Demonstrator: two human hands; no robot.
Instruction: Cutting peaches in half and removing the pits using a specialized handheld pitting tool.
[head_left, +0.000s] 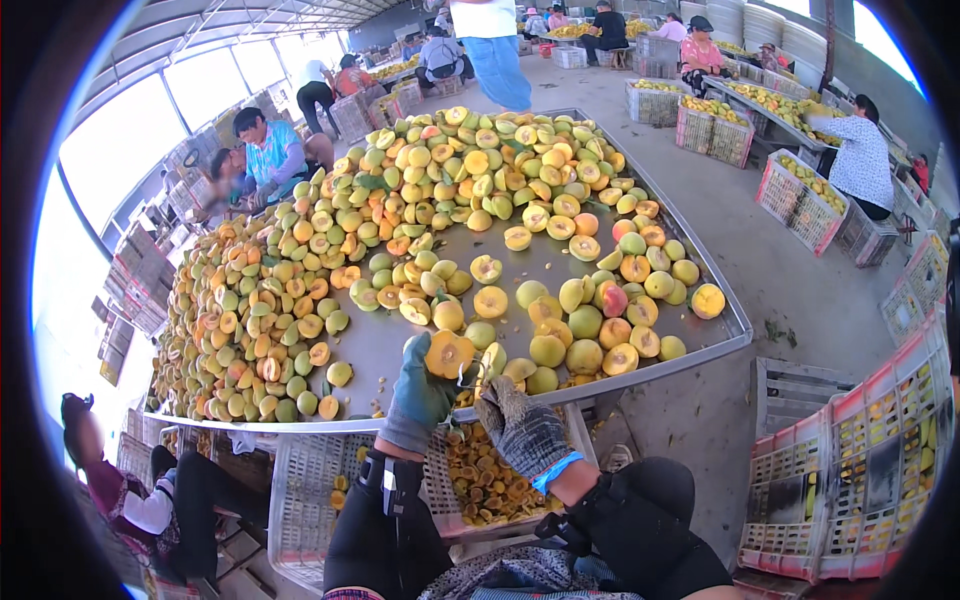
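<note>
My left hand, in a green and grey glove, holds a halved yellow peach with its cut face up, above the near edge of a metal table. My right hand, in a grey knit glove with a blue cuff, is just beside it, fingers pinched around a small thin tool that is mostly hidden. Another cut fruit lies by the right fingertips. Whole and halved peaches are heaped on the table. Beneath my hands, a crate holds pits and fruit scraps.
A plastic crate stands at my lower left, and stacked crates of fruit rise at the right. A seated person is at the lower left; a co-worker in blue works across the table. The metal rim borders the near side.
</note>
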